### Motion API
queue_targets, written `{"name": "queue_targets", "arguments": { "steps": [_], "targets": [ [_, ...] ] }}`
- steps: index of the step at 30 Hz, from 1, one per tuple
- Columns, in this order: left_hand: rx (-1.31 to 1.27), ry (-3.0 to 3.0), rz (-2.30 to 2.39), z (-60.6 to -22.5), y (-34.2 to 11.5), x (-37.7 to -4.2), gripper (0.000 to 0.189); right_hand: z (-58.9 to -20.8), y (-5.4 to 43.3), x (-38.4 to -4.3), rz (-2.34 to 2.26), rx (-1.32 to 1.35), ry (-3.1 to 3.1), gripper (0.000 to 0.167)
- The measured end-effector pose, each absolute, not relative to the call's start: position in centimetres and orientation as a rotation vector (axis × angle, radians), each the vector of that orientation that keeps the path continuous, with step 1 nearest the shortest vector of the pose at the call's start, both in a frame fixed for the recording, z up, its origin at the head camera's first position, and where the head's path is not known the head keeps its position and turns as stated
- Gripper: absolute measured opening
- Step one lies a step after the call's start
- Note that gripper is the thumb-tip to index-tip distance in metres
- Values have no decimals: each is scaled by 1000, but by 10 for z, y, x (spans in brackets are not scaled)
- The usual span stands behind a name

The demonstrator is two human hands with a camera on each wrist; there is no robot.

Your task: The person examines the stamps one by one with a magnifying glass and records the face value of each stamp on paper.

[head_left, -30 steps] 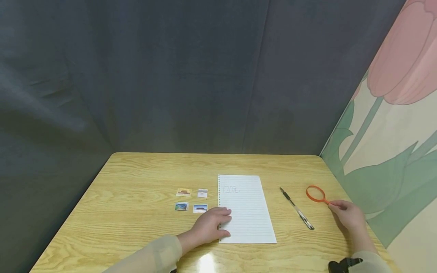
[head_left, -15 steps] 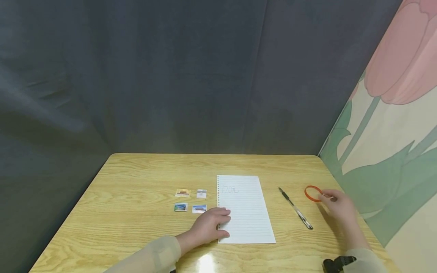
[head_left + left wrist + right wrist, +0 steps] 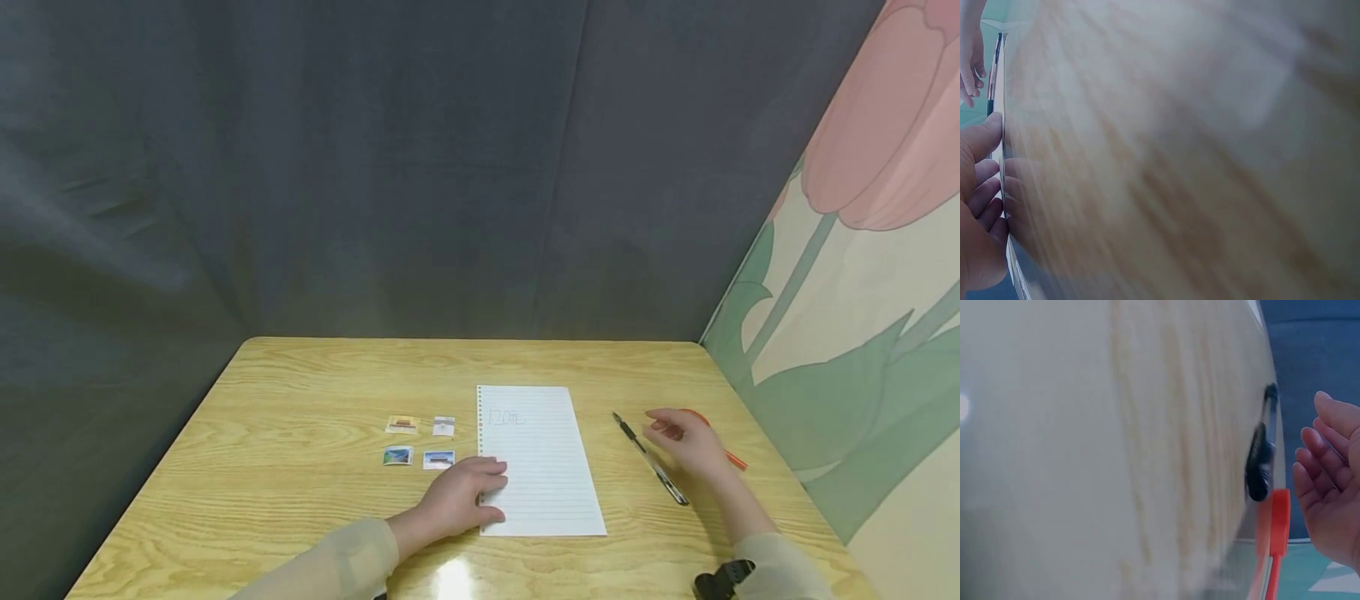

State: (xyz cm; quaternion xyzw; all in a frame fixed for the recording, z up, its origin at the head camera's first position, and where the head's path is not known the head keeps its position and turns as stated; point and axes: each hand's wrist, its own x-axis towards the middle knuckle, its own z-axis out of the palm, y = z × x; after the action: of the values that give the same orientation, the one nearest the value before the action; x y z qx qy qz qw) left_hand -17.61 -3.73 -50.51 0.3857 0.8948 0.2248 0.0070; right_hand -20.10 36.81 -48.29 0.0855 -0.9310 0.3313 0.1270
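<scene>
Left hand [image 3: 461, 496], fingers apart, is resting on the lined sheet [image 3: 538, 461]; right hand [image 3: 686, 440], loosely curved, empty, is hovering beside the gel pen [image 3: 651, 461] lying rightward, seemingly fetching it, which calls for pinching.

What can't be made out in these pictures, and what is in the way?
Head view: much of the orange magnifying glass, hidden by the right hand.
Head view: part of the left edge of the lined paper, covered by the left hand.
Head view: fine details on the four stamps, too small.
Left wrist view: wood grain on the table, blurred.
Right wrist view: part of the right hand, cut off by the right edge.
</scene>
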Motion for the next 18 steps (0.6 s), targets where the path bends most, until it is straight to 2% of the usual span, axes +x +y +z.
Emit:
{"name": "queue_targets", "arguments": {
  "steps": [18],
  "targets": [
    [1190,2779,722,-507,-38,-177,51,-500,356,-201,998,227,-2799,45]
  ]
}}
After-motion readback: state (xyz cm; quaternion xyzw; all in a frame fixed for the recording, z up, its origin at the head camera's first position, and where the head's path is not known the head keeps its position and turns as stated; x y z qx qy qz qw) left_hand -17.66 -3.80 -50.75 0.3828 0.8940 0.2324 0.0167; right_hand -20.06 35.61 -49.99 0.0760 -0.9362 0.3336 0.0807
